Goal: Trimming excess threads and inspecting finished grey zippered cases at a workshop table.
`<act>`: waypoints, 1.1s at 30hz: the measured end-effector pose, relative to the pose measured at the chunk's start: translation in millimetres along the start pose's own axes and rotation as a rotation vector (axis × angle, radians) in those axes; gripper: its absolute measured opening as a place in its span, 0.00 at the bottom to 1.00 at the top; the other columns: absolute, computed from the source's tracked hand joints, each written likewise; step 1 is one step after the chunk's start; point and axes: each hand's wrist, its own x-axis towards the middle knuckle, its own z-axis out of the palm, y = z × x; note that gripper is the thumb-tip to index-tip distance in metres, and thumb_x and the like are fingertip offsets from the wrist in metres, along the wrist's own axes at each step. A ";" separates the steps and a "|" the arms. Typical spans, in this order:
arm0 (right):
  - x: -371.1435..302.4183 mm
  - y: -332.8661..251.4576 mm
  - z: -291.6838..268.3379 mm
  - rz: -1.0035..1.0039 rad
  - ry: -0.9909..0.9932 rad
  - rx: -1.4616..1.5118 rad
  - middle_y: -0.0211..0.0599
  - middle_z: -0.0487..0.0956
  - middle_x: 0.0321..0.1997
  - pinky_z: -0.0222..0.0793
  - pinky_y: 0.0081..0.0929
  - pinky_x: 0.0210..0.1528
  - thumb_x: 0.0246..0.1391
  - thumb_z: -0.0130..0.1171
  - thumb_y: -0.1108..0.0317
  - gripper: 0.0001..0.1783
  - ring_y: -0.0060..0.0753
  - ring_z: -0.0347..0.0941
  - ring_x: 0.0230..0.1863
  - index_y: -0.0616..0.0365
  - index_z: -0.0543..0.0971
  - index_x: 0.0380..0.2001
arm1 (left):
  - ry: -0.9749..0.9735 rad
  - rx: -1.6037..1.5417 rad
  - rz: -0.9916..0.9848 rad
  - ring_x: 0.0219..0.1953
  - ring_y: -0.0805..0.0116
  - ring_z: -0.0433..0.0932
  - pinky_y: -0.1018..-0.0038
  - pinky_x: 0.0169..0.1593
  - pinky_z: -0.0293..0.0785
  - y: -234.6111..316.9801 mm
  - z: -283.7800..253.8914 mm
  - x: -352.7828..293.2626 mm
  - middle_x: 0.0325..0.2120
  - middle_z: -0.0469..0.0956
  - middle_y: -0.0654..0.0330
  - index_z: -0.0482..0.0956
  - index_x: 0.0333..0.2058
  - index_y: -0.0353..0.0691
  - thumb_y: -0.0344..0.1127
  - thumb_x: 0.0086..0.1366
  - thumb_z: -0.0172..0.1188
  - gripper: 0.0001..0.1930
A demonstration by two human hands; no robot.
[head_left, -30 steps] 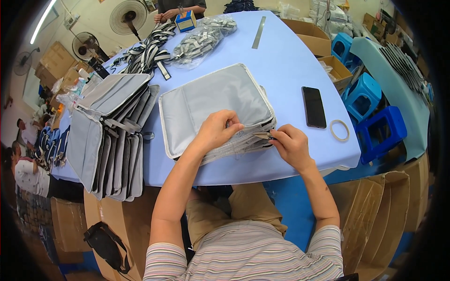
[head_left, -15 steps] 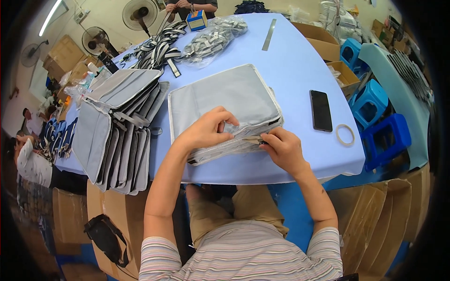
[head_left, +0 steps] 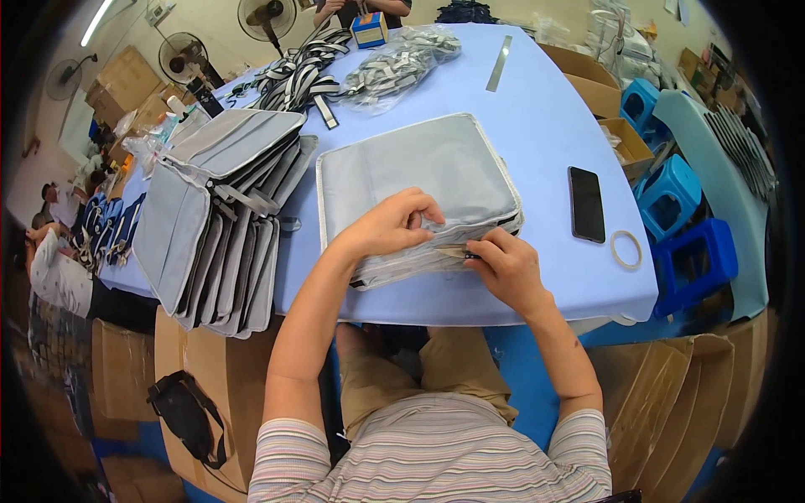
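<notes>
A stack of grey fabric panels [head_left: 415, 163] with pale bound edges lies in front of me on the blue-covered table. My left hand [head_left: 401, 222] rests on its near edge, thumb and fingers bent toward each other around the binding; a thread or bit of edge there is too small to make out. In my right hand [head_left: 507, 264] is a pair of small thread snips [head_left: 455, 251], its pointed metal blades directed left along the stack's near side, just below my left fingertips.
Folded grey fabric pieces [head_left: 214, 243] stand piled at the left. Black-and-white straps [head_left: 306, 71] and a plastic bag of straps [head_left: 394, 71] lie farther back. A phone [head_left: 586, 205], a tape ring [head_left: 625, 249] and a metal ruler [head_left: 500, 63] are on the right. Blue stools [head_left: 694, 264] stand beyond.
The whole view has shifted slightly, so the table's things appear a little farther right. Both hands keep nearly the same pose at the stack's near edge, snips still held.
</notes>
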 end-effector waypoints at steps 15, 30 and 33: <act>-30.3 -0.8 5.6 0.085 -0.024 0.215 0.39 0.75 0.43 0.70 0.27 0.26 0.33 0.62 0.76 0.27 0.38 0.74 0.29 0.51 0.74 0.44 | -0.004 -0.103 -0.084 0.25 0.76 0.63 0.80 0.31 0.63 -0.9 0.7 1.2 0.29 0.67 0.63 0.76 0.31 0.39 0.28 0.46 0.57 0.10; -46.2 10.9 4.2 0.374 0.153 0.318 0.36 0.73 0.24 0.67 0.22 0.28 0.36 0.63 0.79 0.21 0.29 0.71 0.25 0.57 0.73 0.38 | 0.024 -0.113 -0.131 0.24 0.77 0.63 0.81 0.30 0.63 -1.2 4.8 0.8 0.28 0.65 0.63 0.76 0.29 0.39 0.28 0.45 0.58 0.09; -36.7 2.7 4.6 0.529 0.070 0.350 0.37 0.76 0.28 0.68 0.23 0.29 0.36 0.62 0.80 0.22 0.31 0.72 0.25 0.57 0.74 0.40 | 0.024 -0.131 -0.171 0.24 0.78 0.63 0.81 0.30 0.63 1.4 3.9 -0.7 0.27 0.65 0.63 0.76 0.29 0.39 0.28 0.45 0.57 0.09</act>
